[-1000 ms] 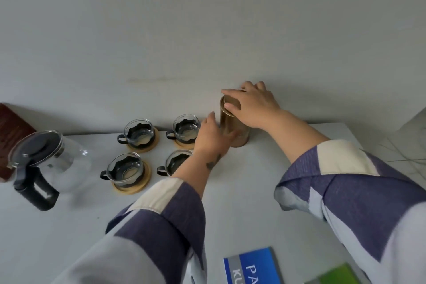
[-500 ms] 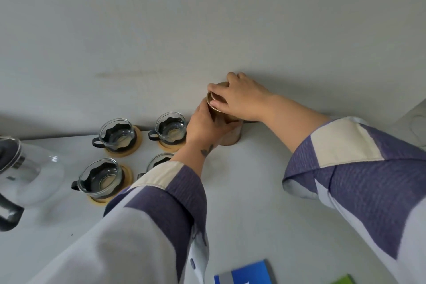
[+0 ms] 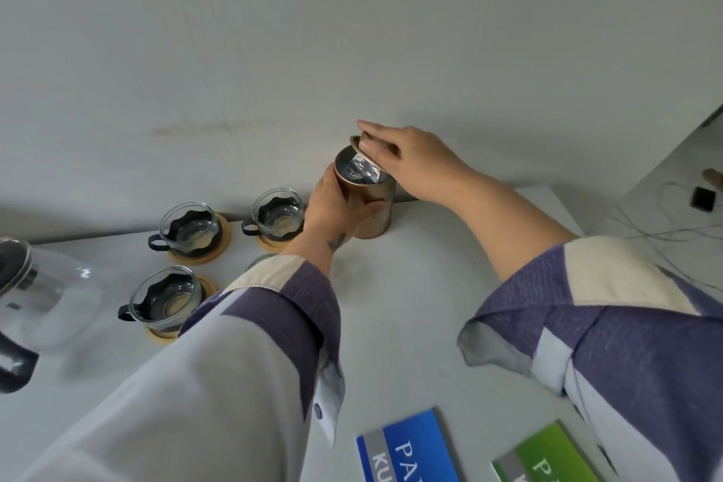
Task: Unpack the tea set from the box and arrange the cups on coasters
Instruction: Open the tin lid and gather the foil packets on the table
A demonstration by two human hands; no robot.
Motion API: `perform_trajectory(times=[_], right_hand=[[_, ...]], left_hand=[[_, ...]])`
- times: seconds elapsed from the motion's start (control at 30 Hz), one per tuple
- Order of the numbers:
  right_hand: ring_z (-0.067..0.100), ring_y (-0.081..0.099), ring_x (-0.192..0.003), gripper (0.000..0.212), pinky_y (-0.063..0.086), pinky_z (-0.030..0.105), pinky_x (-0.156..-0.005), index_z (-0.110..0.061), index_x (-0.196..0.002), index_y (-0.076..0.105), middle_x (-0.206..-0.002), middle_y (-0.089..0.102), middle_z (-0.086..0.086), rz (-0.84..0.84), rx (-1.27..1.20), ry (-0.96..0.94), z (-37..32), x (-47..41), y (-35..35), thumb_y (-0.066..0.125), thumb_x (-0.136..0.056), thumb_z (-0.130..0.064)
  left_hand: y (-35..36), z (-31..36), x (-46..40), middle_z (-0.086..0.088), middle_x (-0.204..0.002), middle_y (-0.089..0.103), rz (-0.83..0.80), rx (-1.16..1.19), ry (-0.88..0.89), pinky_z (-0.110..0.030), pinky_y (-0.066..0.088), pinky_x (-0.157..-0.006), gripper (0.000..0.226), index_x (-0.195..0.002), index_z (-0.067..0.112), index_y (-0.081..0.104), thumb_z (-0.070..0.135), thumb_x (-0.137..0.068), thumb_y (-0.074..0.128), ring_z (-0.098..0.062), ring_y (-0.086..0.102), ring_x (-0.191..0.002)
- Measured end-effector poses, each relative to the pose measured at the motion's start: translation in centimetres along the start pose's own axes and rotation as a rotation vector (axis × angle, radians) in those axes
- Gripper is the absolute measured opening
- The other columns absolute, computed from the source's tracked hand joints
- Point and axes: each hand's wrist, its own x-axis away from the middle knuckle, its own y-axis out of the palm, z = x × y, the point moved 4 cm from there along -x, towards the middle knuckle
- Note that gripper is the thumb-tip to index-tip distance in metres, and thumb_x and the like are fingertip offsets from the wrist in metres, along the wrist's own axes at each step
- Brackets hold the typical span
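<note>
Nearest us, blue booklet [image 3: 409, 450] and green booklet [image 3: 547, 456] lie well short of the grip. Our left hand [image 3: 332, 207] wraps the copper canister [image 3: 369, 207] standing on the table [image 3: 410, 305]; glass cups [image 3: 189, 225] on coasters [image 3: 201, 252] sit just left. Just above, our right hand [image 3: 414, 160] pinches the tilted lid [image 3: 358, 143]; foil shows inside.

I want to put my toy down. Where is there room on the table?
Bare table lies between the copper tin and the blue booklet, between the two sleeves. It is crowded on the left, by the cups on coasters and the glass teapot.
</note>
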Motion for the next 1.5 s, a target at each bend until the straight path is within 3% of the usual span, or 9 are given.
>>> perform_trajectory(times=[0.1, 0.23, 0.4, 0.6, 0.83, 1.07, 1.13, 1.3, 1.5], right_hand=[[0.016, 0.055, -0.112, 0.042, 0.04, 0.022, -0.091, -0.035, -0.135, 0.048, -0.124, 0.061, -0.003, 0.143, -0.179, 0.077, 1.2, 3.7, -0.2, 0.045, -0.095, -0.047], [0.018, 0.059, -0.086, 0.035, 0.045, 0.028, -0.076, -0.026, -0.113, 0.054, -0.098, 0.063, -0.001, 0.209, -0.293, 0.184, 4.6, 7.8, 2.4, 0.058, -0.087, -0.048], [0.02, 0.049, -0.095, 0.043, 0.047, 0.034, -0.078, -0.023, -0.105, 0.052, -0.1, 0.058, -0.005, 0.105, 0.0, 0.183, 6.5, 11.2, 8.6, 0.061, -0.079, -0.055], [0.026, 0.055, -0.081, 0.046, 0.044, 0.033, -0.062, -0.018, -0.093, 0.058, -0.092, 0.061, 0.0, 0.234, 0.315, 0.052, 4.9, 11.7, 12.4, 0.076, -0.066, -0.051], [0.024, 0.054, -0.086, 0.042, 0.044, 0.033, -0.072, -0.022, -0.093, 0.059, -0.097, 0.06, -0.001, 0.28, 0.321, 0.113, 4.8, 11.9, 13.1, 0.073, -0.066, -0.05], [0.025, 0.035, -0.122, 0.059, 0.029, 0.037, -0.099, -0.029, -0.117, 0.046, -0.128, 0.04, -0.001, -0.004, 0.268, 0.187, 4.3, 11.3, 11.8, 0.067, -0.071, -0.061], [0.026, 0.033, -0.124, 0.059, 0.026, 0.039, -0.102, -0.031, -0.12, 0.041, -0.13, 0.038, 0.001, -0.056, 0.26, 0.216, 3.7, 11.6, 10.7, 0.065, -0.074, -0.059], [0.028, 0.036, -0.121, 0.053, 0.028, 0.04, -0.099, -0.028, -0.123, 0.039, -0.129, 0.042, 0.005, -0.122, 0.266, 0.287, 0.1, 13.8, 8.9, 0.06, -0.081, -0.054], [0.031, 0.027, -0.134, 0.054, 0.034, 0.045, -0.104, -0.025, -0.132, 0.039, -0.141, 0.036, 0.007, -0.228, 0.158, 0.286, -6.7, 19.5, 11.2, 0.061, -0.086, -0.044]], left_hand=[[-0.1, 0.0, 0.1, 0.006, -0.128, 0.055, 0.001, 0.015, -0.009, -0.03, 0.044, -0.094, 0.09, -0.135, 0.024, 0.039, 0.039, -0.059, 0.086, -0.015, 0.052, -0.116], [-0.1, 0.1, 0.2, 0.004, -0.128, 0.054, 0.01, 0.027, -0.009, -0.025, 0.04, -0.089, 0.088, -0.133, 0.022, 0.041, 0.037, -0.059, 0.087, -0.015, 0.052, -0.115], [0.0, -0.2, 0.2, 0.004, -0.13, 0.054, 0.012, 0.023, -0.015, -0.032, 0.044, -0.097, 0.092, -0.134, 0.023, 0.04, 0.039, -0.057, 0.088, -0.016, 0.052, -0.116], [0.0, -0.1, 0.2, 0.004, -0.134, 0.051, 0.006, -0.005, -0.02, -0.035, 0.044, -0.1, 0.095, -0.137, 0.022, 0.037, 0.041, -0.059, 0.087, -0.017, 0.05, -0.119], [0.1, -0.2, 0.2, 0.003, -0.133, 0.052, 0.003, 0.012, -0.024, -0.033, 0.044, -0.098, 0.096, -0.137, 0.021, 0.038, 0.042, -0.057, 0.088, -0.017, 0.05, -0.119], [-1.3, 1.4, 1.1, -0.003, -0.15, 0.033, -0.042, 0.03, -0.097, -0.041, 0.034, -0.11, 0.119, -0.149, 0.014, 0.013, 0.04, -0.059, 0.087, -0.024, 0.034, -0.136], [-2.5, 1.6, 2.3, -0.005, -0.153, 0.027, -0.03, -0.032, -0.105, -0.038, 0.03, -0.112, 0.112, -0.149, 0.01, 0.013, 0.039, -0.067, 0.082, -0.023, 0.029, -0.139], [-7.5, 2.2, 8.3, -0.003, -0.143, 0.042, 0.078, -0.096, 0.012, -0.027, 0.036, -0.098, 0.074, -0.142, 0.012, 0.03, 0.034, -0.083, 0.07, -0.018, 0.042, -0.129], [-12.7, 0.1, 19.0, -0.003, -0.129, 0.055, 0.04, -0.256, 0.16, -0.031, 0.04, -0.1, 0.051, -0.132, 0.014, 0.044, 0.03, -0.088, 0.064, -0.019, 0.051, -0.12]])
